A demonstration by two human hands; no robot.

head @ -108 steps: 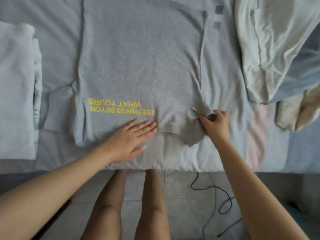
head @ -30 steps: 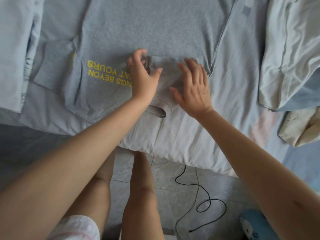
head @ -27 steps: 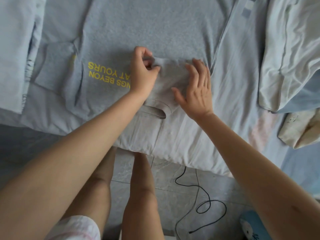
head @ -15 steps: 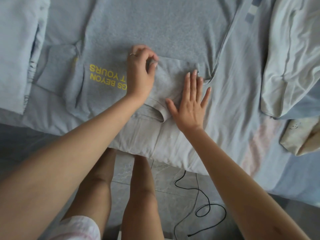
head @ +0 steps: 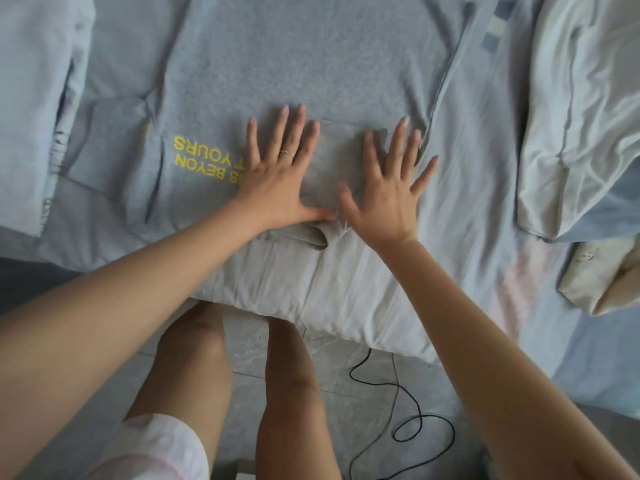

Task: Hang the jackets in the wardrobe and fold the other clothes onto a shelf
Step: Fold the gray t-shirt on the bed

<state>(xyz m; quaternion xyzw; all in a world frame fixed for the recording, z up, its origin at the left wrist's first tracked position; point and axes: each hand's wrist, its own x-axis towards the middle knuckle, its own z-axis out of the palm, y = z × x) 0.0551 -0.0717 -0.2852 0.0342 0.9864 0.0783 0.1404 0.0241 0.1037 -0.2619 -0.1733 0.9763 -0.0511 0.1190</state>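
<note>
Covering the bed [head: 346, 299], pale sheet [head: 485, 168], grey T-shirt [head: 311, 64], tiled floor [head: 249, 351]

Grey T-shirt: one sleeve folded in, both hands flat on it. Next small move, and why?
Probably move the left hand to the other sleeve and fold it in over the grey T-shirt to match. The folded sleeve already lies flat under that hand and the right hand, both open; the other sleeve still sticks out beside the yellow lettering.

Heather-grey cotton T-shirt [head: 311, 64] carries bright yellow block lettering, spread over a pale blue bedsheet [head: 485, 202] beside cream-white crumpled bedding [head: 588, 98].
</note>
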